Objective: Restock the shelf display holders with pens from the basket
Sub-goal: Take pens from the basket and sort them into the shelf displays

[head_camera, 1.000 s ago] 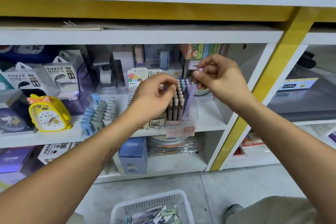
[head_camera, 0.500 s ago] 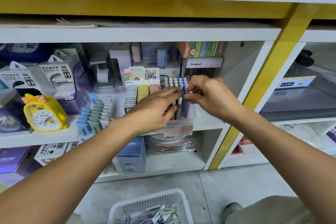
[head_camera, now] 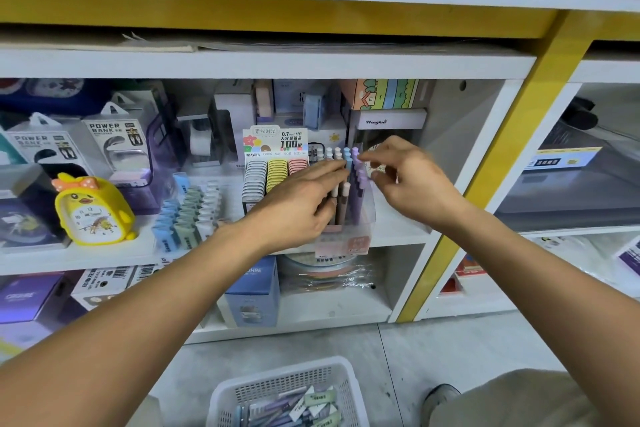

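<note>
A clear plastic display holder (head_camera: 367,218) stands on the middle shelf, holding upright pastel pens (head_camera: 356,180) in white, brown, blue and purple. My left hand (head_camera: 298,208) lies with straight fingers against the pens on the holder's left side. To the right of the holder is my right hand (head_camera: 412,180); its fingers are loosely curled, the index fingertip is at the purple pen tops, and nothing is pinched between finger and thumb. A white basket (head_camera: 349,388) with several more pens sits on the floor below.
A box of pencil-lead cases (head_camera: 275,166) stands just left of the holder. Further left are rows of pastel clips (head_camera: 188,211), a yellow duck clock (head_camera: 91,208) and power bank boxes (head_camera: 114,142). A yellow post (head_camera: 498,166) bounds the shelf bay on the right.
My right hand lowered a purple pen into the holder and loosened its pinch. My left hand dropped from the pen tops and now lies flat against the pens.
</note>
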Demonstrator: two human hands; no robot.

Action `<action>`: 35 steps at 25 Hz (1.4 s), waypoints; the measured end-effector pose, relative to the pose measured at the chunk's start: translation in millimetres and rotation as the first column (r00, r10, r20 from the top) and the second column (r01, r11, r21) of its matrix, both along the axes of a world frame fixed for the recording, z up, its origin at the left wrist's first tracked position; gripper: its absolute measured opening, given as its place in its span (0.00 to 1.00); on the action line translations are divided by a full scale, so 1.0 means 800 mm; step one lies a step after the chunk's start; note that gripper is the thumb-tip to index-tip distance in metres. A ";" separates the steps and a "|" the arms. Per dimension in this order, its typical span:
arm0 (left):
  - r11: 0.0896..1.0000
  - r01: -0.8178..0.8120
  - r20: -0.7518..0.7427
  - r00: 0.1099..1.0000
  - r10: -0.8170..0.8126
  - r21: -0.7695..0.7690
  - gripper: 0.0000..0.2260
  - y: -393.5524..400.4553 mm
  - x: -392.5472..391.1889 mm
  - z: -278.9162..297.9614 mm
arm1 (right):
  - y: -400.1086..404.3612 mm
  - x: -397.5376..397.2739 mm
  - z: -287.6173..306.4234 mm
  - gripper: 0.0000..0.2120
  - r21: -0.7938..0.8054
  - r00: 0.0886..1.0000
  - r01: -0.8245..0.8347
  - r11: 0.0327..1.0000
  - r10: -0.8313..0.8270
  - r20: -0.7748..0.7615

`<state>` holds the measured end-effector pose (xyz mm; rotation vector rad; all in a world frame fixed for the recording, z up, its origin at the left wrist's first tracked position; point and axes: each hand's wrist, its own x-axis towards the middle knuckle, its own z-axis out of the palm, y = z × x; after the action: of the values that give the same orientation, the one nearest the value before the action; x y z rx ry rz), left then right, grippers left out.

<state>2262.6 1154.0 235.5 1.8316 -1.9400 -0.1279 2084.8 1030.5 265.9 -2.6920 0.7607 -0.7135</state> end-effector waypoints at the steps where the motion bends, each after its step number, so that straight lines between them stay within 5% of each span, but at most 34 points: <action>1: 0.998 -0.010 -0.014 1.000 0.009 -0.054 0.24 0.005 -0.002 0.004 | 0.004 0.001 0.002 0.14 0.015 0.998 0.020 1.000 -0.021 0.067; 4: 0.958 -0.046 -0.020 0.999 0.043 -0.284 0.16 0.025 -0.012 0.017 | 0.030 0.008 0.012 0.12 0.004 0.985 0.006 1.000 -0.006 0.172; 6: 0.955 -0.127 -0.061 0.991 0.115 -0.267 0.10 0.047 -0.018 0.015 | 0.062 0.018 0.003 0.11 -0.020 0.986 -0.098 0.995 0.100 0.137; 10: 0.948 -0.134 0.088 0.990 0.114 0.289 0.08 0.097 -0.010 -0.052 | 0.122 0.039 -0.083 0.12 0.160 0.896 -0.213 0.964 0.258 -0.361; 13: 0.659 -0.075 0.164 0.984 -0.074 0.748 0.12 0.137 0.004 -0.142 | 0.154 0.038 -0.191 0.15 0.372 0.562 -0.170 0.912 0.400 -0.724; 15: 0.536 -0.108 0.170 0.983 -0.069 0.837 0.12 0.163 0.006 -0.211 | 0.175 0.030 -0.272 0.17 0.430 0.472 -0.100 0.897 0.423 -0.774; 19: 0.449 -0.138 0.128 0.990 0.052 0.883 0.14 0.206 -0.012 -0.335 | 0.204 -0.002 -0.403 0.21 0.447 0.458 0.082 0.891 0.365 -0.810; 25: 0.540 -0.163 0.085 0.982 0.167 0.826 0.27 0.215 -0.045 -0.444 | 0.212 -0.026 -0.492 0.29 0.432 0.631 0.384 0.816 0.110 -0.768; 31: 0.554 -0.275 0.230 0.961 0.151 0.786 0.34 0.194 -0.070 -0.486 | 0.224 -0.020 -0.533 0.49 0.195 0.517 0.126 0.973 0.103 -0.850; 35: 0.620 -0.356 0.294 0.934 0.205 0.699 0.28 0.185 -0.081 -0.507 | 0.229 -0.013 -0.547 0.53 0.103 0.443 0.050 0.993 0.071 -0.894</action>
<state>2197.7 1301.8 -170.0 2.7501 -1.8088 -0.7862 2074.3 1213.6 -171.3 -2.8078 0.9190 0.9168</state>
